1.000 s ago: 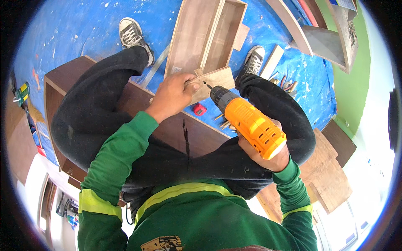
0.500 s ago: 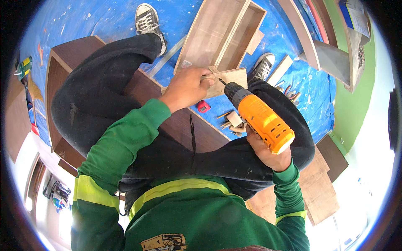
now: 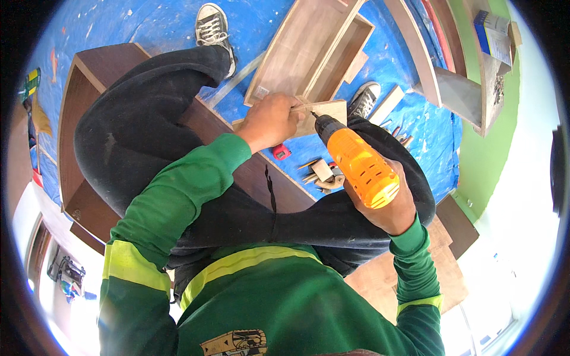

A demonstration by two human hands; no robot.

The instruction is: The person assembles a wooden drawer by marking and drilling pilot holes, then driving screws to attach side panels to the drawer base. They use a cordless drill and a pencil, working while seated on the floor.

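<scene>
My left hand [image 3: 272, 120] is closed around a small, pale wooden board [image 3: 326, 113], held above a long dark wood panel. In my right hand [image 3: 396, 204] is an orange cordless drill [image 3: 358, 161] with a black chuck, its handle mostly hidden under the drill's body. The dark drill bit [image 3: 314, 114] points at the board's face and its tip looks to be at the surface. I cannot tell whether it has entered the wood. A red tape measure [image 3: 281, 152] lies just below the board.
A wooden box frame [image 3: 291, 47] lies ahead on the blue sheet [image 3: 148, 26]. The dark wood panel [image 3: 243, 169] runs beneath my legs from a dark cabinet [image 3: 89, 107]. Wood scraps and pencils [image 3: 322, 171] lie between my legs. Curved boards [image 3: 415, 47] stand at right.
The drill's rear end has swung a little left and up, and my right hand has risen with it. The bit's tip stays at the board. The whole view has shifted slightly.
</scene>
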